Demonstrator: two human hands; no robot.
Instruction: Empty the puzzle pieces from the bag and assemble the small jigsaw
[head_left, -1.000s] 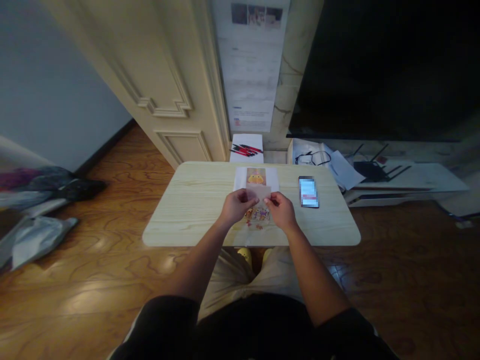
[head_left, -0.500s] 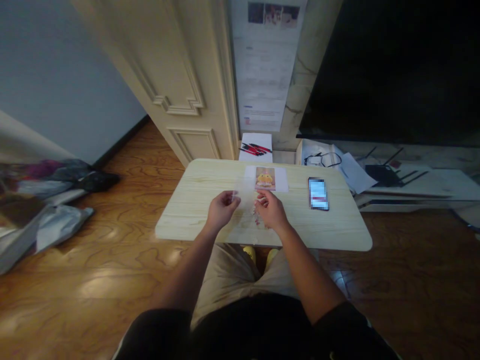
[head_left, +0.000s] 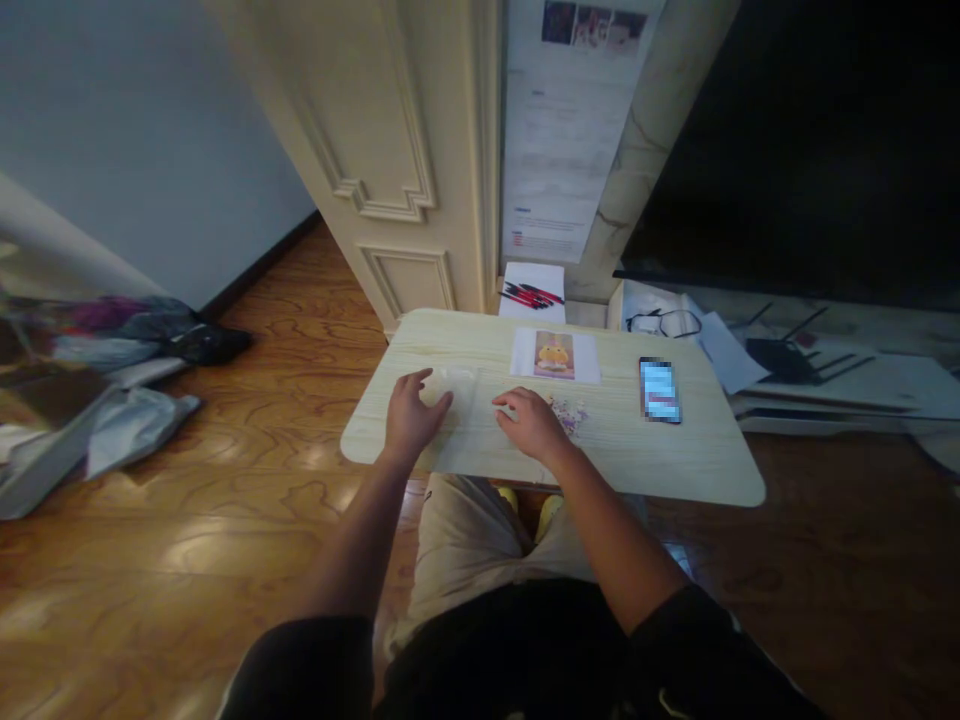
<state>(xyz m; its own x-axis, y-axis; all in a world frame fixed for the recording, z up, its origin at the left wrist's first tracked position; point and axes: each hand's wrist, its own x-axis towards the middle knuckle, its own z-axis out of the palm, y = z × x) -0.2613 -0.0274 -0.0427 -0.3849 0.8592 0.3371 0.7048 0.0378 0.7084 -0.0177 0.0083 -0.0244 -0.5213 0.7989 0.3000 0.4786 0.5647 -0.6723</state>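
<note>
Where seemingly flat, hands on film.

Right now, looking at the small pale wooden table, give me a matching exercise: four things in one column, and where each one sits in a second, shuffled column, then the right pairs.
Things:
1. dark smartphone with a lit screen
2. white card with a yellow cartoon picture
3. clear plastic sheet
4. red and black pens

Places:
A. under both hands, at the table's near left part
B. on a white surface beyond the table's far edge
C. toward the table's right side
D. at the table's far middle

Pairs: 1-C, 2-D, 3-A, 4-B
</note>
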